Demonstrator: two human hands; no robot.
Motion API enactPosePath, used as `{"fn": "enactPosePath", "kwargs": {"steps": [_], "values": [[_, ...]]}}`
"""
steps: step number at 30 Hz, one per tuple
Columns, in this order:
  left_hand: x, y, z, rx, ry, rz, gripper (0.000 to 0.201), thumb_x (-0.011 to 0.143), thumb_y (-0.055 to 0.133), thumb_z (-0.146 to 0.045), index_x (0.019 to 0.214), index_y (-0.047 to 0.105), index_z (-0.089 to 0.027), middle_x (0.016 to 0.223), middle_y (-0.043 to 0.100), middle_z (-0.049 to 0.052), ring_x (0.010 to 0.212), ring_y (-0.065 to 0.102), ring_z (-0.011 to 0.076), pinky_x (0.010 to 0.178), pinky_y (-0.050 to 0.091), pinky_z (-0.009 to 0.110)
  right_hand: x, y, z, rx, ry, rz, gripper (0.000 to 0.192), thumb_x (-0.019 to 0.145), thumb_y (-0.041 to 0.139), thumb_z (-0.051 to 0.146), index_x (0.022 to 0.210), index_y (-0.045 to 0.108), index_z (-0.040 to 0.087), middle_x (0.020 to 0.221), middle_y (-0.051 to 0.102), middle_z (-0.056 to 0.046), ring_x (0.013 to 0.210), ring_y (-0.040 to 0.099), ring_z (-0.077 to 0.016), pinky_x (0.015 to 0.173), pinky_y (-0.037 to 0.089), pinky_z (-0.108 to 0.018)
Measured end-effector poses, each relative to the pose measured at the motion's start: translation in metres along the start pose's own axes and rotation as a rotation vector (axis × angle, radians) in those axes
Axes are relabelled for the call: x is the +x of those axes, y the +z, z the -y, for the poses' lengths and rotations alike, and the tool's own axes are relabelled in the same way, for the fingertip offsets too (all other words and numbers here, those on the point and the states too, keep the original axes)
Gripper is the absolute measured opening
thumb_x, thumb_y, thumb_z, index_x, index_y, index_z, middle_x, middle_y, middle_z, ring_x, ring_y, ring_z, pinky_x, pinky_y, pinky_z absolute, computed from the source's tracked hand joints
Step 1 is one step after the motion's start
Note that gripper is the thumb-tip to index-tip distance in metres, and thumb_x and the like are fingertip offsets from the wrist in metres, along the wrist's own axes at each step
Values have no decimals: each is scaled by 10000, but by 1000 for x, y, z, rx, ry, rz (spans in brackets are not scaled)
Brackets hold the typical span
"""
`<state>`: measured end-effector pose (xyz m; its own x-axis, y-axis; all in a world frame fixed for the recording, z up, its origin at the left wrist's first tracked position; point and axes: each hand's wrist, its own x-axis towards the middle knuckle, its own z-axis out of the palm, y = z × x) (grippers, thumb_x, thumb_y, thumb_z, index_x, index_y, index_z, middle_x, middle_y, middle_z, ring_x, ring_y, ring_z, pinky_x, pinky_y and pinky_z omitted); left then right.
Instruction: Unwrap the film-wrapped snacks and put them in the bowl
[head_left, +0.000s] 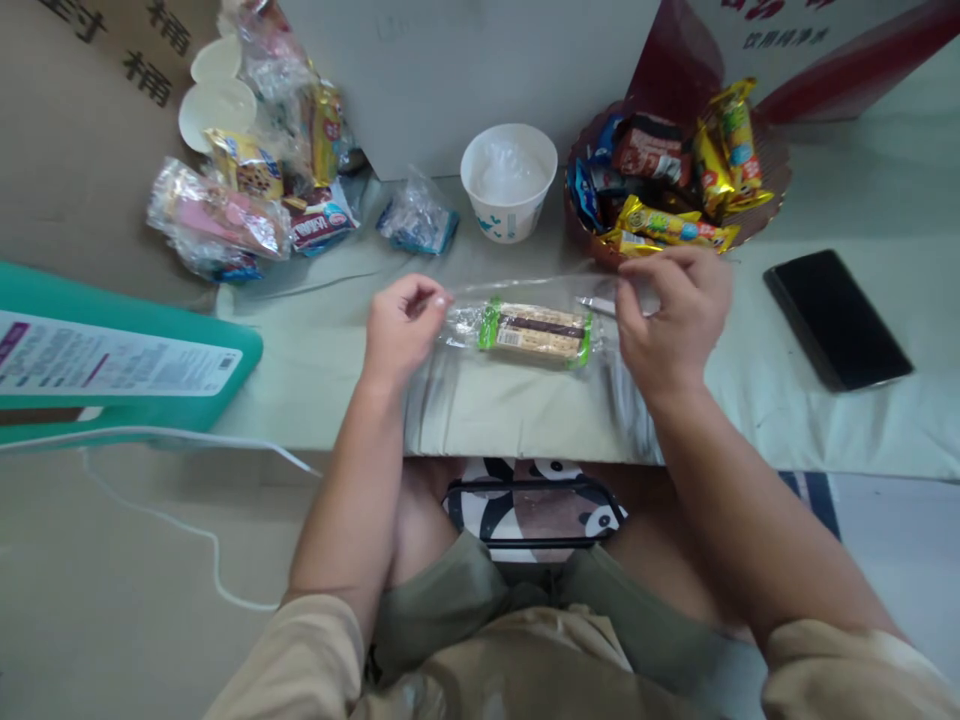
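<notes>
The wrapped wafer bar (534,332) lay inside a clear plastic bag (525,390) between my hands. My left hand (401,330) pinched the bag's left edge, my right hand (675,315) pinched its right. Beyond my right hand sat a snack basket (772,170); a white cup (508,182) stood beyond the bar.

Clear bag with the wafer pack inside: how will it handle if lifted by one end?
The clear bag is thin, wrinkled film, so probably floppy; it would likely sag wherever unsupported. The wafer pack looks flat and rigid, probably light, and may slide inside the glossy film. The left hand and right hand each pinch one end, which suggests it needs two-ended support.
</notes>
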<state>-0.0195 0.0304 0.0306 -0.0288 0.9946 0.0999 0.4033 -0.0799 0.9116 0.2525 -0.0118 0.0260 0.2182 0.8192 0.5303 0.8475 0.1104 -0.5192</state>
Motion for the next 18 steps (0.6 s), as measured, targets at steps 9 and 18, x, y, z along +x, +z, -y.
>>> {"fn": "enactPosePath", "kwargs": {"steps": [9, 18], "values": [[7, 4, -10, -250, -360, -195, 190, 863, 616, -231, 708, 507, -223, 482, 403, -76, 377, 327, 61, 348, 192, 207, -15, 21, 24, 101, -341, 602, 400, 915, 611, 344, 1300, 657, 246, 1279, 674, -143, 1210, 566, -354, 1024, 412, -525], [11, 5, 0, -270, -386, -265, 230, 854, 551, -120, 651, 487, -207, 510, 388, -63, 419, 342, 59, 381, 248, 186, -22, -6, 27, 262, -554, 853, 169, 942, 578, 259, 864, 728, 247, 870, 755, -36, 875, 665, -216, 913, 411, -415]]}}
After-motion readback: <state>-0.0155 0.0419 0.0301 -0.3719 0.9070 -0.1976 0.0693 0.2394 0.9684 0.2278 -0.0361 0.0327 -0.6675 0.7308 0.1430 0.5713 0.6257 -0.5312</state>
